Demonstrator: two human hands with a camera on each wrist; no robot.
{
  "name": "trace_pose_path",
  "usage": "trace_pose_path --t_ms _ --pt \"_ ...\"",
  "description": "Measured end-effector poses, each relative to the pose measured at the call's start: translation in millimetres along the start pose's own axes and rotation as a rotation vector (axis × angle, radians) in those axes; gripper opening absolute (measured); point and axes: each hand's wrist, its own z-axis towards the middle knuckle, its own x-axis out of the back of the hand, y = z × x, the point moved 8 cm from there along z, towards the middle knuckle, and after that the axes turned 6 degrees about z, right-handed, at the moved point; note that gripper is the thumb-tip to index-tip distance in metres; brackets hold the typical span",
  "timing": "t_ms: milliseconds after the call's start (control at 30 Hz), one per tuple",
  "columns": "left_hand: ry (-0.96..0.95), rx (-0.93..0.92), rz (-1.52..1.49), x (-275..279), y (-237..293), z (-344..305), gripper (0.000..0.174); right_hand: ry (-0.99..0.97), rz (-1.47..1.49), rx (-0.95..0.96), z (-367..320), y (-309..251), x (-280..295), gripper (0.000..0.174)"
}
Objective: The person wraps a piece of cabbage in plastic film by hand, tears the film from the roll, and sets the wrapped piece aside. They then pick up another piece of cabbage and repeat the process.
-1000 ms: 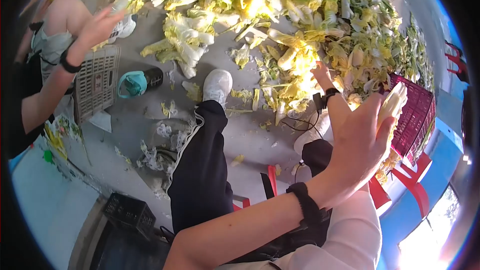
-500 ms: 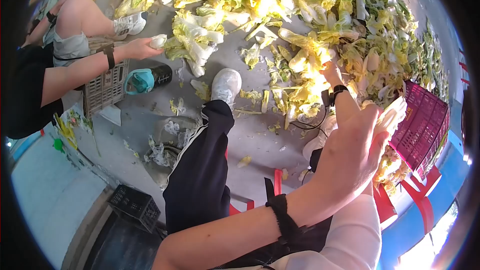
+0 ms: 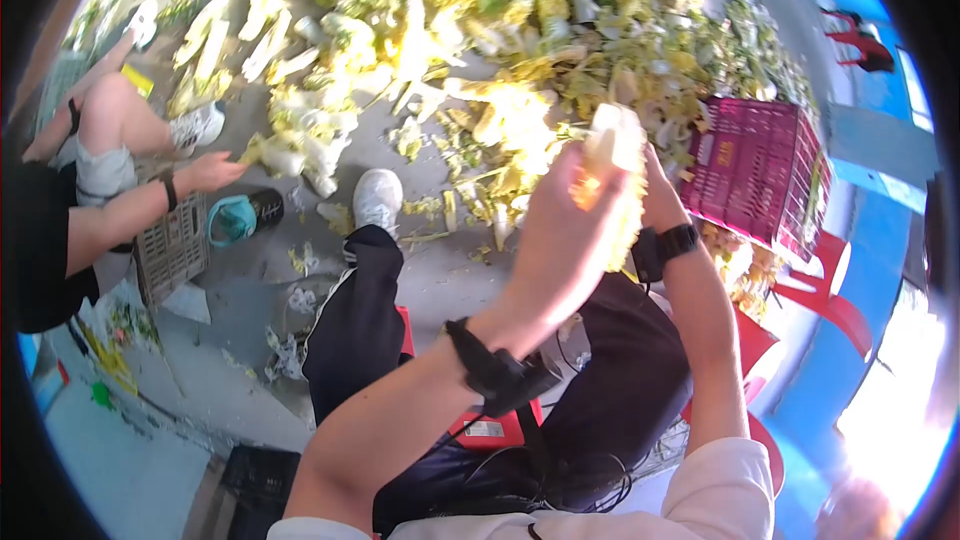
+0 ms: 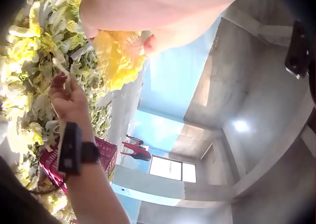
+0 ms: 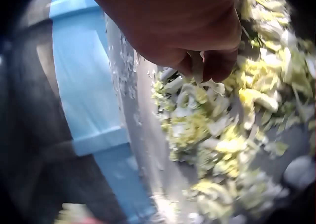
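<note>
Left hand (image 3: 562, 240) grips a cabbage head (image 3: 618, 145), right hand (image 4: 70, 104) pinches a pale strip (image 4: 60, 66); stripping appears underway, completion unconfirmed.

Passage and obstruction about the hands: I have a band of floor (image 3: 450, 285) between the leaf pile (image 3: 620, 60) and the trousers (image 3: 620, 370), the shoe (image 3: 378, 200) jutting into it. Rightward, the crate (image 3: 755, 175) bars a low path. In the head view, the cabbage (image 3: 620, 175) in the left hand (image 3: 565, 225) overlaps the direct line to the right hand (image 3: 660, 192), which pinches a strip (image 4: 61, 66)
</note>
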Motion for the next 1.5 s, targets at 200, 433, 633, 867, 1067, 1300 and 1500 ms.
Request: trace_pose_path --t_ms 200,433,633,867,1067,1300,1500 --pt "0.208 0.078 -0.159 16 2 7 0.029 -0.203 0.522 0.018 -128 -25 -39 0.037" --pt "0.159 0.009 0.103 20 -17 16 0.032 -0.242 0.502 0.2 -141 -16 -46 0.054" --pt "0.09 -0.04 0.118 1 -5 20 0.03 -0.325 0.353 0.262 -149 -40 -62 0.051" --pt "0.019 0.003 -0.001 -14 -14 22 0.028 -0.305 0.225 0.304 -151 -41 -60 0.039" --pt "0.095 0.012 0.046 -16 -21 23 0.035 -0.261 -0.051 0.378 -149 -39 -54 0.036" --pt "-0.009 -0.041 0.203 -26 -20 22 0.03 -0.121 -0.216 0.523 -154 -45 -46 0.033" --pt "-0.014 -0.011 0.185 -18 -26 24 0.029 -0.113 -0.123 0.455 -149 -43 -44 0.029"
